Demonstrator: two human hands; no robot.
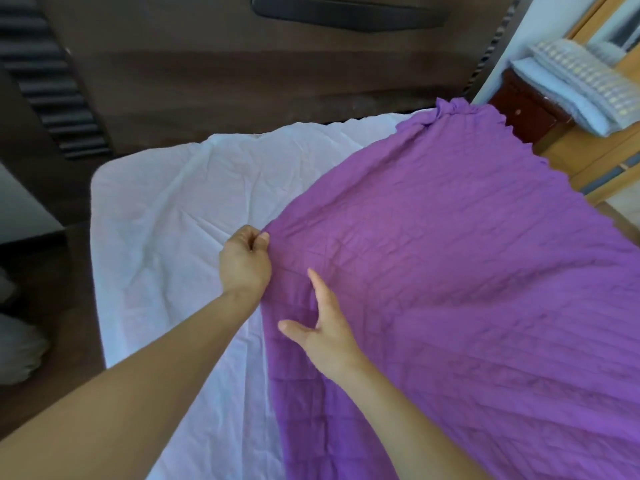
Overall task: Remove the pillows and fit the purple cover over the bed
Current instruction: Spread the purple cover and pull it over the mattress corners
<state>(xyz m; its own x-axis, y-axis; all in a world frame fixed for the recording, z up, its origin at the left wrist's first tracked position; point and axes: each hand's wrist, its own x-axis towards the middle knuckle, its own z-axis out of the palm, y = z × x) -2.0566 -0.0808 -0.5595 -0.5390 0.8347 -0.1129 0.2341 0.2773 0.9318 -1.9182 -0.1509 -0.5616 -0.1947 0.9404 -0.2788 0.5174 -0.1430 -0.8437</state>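
Left hand [244, 263] pinches the purple cover [450, 271]; right hand [325, 336] seemingly rests flat, fingers straight.

- My left hand [246, 263] pinches the purple cover's [450, 271] edge over the white mattress [166, 216]
- My right hand [327, 332] rests flat on the cover, fingers straight

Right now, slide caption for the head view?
Left hand pinches the edge of the quilted purple cover; right hand rests on it; white-sheeted mattress half bare.

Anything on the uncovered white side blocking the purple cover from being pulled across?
Nothing visible. The left hand pinches the edge of the purple cover, and the white sheet beyond it lies bare, only wrinkled.
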